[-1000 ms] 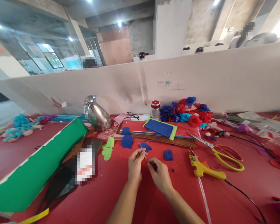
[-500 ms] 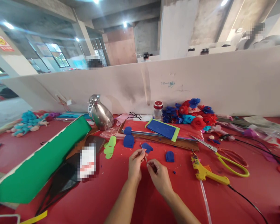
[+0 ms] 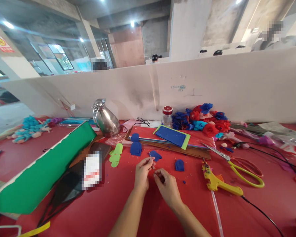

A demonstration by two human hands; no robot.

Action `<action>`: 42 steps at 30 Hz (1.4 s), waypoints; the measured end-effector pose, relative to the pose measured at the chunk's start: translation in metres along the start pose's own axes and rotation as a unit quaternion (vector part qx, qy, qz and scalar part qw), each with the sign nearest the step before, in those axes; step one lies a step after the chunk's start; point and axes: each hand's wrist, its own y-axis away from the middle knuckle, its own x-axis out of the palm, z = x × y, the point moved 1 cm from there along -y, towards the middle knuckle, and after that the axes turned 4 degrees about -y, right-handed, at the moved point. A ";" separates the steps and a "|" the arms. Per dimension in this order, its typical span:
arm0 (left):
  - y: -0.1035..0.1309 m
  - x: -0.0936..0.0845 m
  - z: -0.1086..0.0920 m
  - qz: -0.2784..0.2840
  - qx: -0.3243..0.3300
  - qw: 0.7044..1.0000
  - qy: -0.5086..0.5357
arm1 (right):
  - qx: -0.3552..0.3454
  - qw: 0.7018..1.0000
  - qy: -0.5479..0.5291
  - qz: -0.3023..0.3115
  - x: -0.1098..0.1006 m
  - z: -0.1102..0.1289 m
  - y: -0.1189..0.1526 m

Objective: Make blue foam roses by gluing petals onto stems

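Observation:
A thin, pale, wire-like stick [image 3: 150, 153] stands tilted between my two hands. My left hand [image 3: 142, 174] pinches it near its upper part, thumb against fingers. Just below and to the right, the fingertips of my right hand [image 3: 168, 187] are closed at its lower end, where the stick is mostly hidden. Beyond my fingers lies a cut blue piece [image 3: 157, 156]. Another rounded blue piece [image 3: 179, 165] rests to the right, and a small stack of blue pieces [image 3: 136, 149] to the left. Light green rounded pieces [image 3: 116, 155] lie farther left.
On the right are a yellow glue gun [image 3: 222, 186] with its cord and large scissors [image 3: 246, 174]. Behind my hands are stacked sheets [image 3: 143, 135], a red-lidded jar [image 3: 167, 115], a metal jug [image 3: 107, 120] and fabric-like flowers [image 3: 209, 128]. A long green board [image 3: 46, 174] leans at left.
My right fingertips have shifted slightly up and left along the stick, closer to my left hand. Both hands keep their pinch, and the things on the table have not moved.

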 end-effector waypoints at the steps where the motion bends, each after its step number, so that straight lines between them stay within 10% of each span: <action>1: 0.000 0.000 0.000 0.000 -0.001 1.000 0.002 | -0.002 1.000 -0.001 0.001 0.000 0.000 0.000; 23: -0.016 0.003 -0.004 0.086 -0.126 0.984 0.090 | -0.036 0.998 0.042 -0.014 -0.003 -0.001 -0.002; 42: -0.018 0.002 -0.001 0.069 -0.064 0.995 0.042 | -0.002 0.999 0.029 0.021 -0.005 -0.008 -0.001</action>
